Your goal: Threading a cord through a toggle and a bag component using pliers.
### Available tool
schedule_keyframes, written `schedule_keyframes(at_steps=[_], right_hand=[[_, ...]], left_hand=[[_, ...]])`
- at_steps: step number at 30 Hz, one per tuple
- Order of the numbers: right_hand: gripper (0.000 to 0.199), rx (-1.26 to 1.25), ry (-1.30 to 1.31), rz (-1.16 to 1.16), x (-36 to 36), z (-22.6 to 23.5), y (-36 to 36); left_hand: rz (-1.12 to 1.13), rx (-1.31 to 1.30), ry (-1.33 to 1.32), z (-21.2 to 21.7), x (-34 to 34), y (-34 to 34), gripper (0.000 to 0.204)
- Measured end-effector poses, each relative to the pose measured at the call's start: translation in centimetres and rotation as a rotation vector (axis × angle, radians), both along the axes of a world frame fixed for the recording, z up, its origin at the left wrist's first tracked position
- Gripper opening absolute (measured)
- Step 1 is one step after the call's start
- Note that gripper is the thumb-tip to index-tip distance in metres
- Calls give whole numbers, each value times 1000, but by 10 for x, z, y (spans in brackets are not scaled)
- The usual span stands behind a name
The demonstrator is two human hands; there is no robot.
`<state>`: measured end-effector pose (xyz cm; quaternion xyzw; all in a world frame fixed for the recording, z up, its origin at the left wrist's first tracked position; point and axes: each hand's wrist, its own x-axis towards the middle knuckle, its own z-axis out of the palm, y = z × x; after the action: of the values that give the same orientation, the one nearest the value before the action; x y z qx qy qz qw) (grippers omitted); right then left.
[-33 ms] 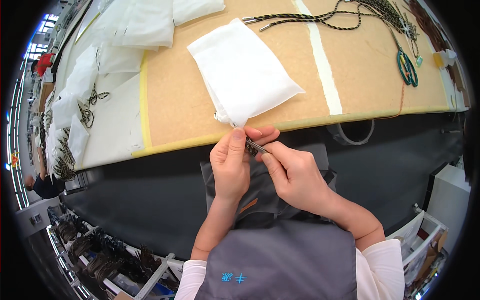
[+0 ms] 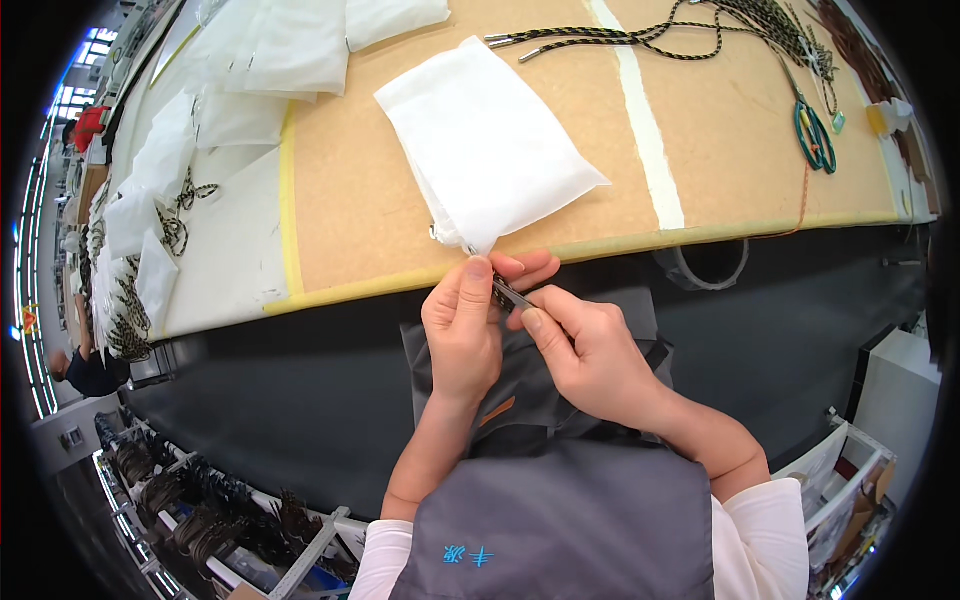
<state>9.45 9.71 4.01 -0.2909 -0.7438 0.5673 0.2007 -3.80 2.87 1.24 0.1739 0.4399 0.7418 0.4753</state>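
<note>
My left hand (image 2: 465, 325) is closed at the front edge of the table, its thumb and fingers pinching a dark patterned cord (image 2: 502, 298) close to the lower corner of a white pouch (image 2: 490, 140). Between thumb and forefinger, my right hand (image 2: 595, 345) grips the slim metal tip (image 2: 518, 299) of that cord. The two hands almost meet, and fingers hide most of the cord. The pouch lies flat on the tan board, its narrow corner reaching my left fingertips; whether they also grip it I cannot tell.
More white pouches (image 2: 270, 50) lie at the far left, with patterned cords (image 2: 130, 310) below them. Loose cords with metal tips (image 2: 640, 38) and green-handled scissors (image 2: 815, 135) are at the far right. A rack of dark cord bundles (image 2: 190, 510) stands lower left. A person (image 2: 95, 372) is beyond.
Hardly anything differs: my hands and the metal tip have shifted very slightly. The grip of both hands stays the same.
</note>
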Motion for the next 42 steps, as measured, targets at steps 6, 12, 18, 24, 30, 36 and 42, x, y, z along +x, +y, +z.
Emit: schedule_keyframes(at_steps=[6, 12, 18, 24, 30, 36, 42], right_hand=[[24, -1492, 144, 67, 1, 9, 12], [18, -1582, 157, 128, -2, 2, 18], [10, 52, 93, -51, -12, -10, -1], [30, -1379, 202, 63, -3, -4, 6], [47, -1999, 465, 317, 10, -34, -13], [39, -2314, 769, 352, 4, -26, -17], [30, -1379, 253, 136, -3, -13, -4]], left_hand=[[41, 65, -73, -11, 5, -2, 37], [113, 41, -78, -5, 11, 3, 35], [238, 7, 65, -6, 21, 10, 39], [141, 25, -42, -2, 10, 3, 40], [96, 105, -222, -6, 5, 3, 39], [125, -3, -153, 3, 9, 7, 38], [184, -46, -111, 4, 14, 11, 37]])
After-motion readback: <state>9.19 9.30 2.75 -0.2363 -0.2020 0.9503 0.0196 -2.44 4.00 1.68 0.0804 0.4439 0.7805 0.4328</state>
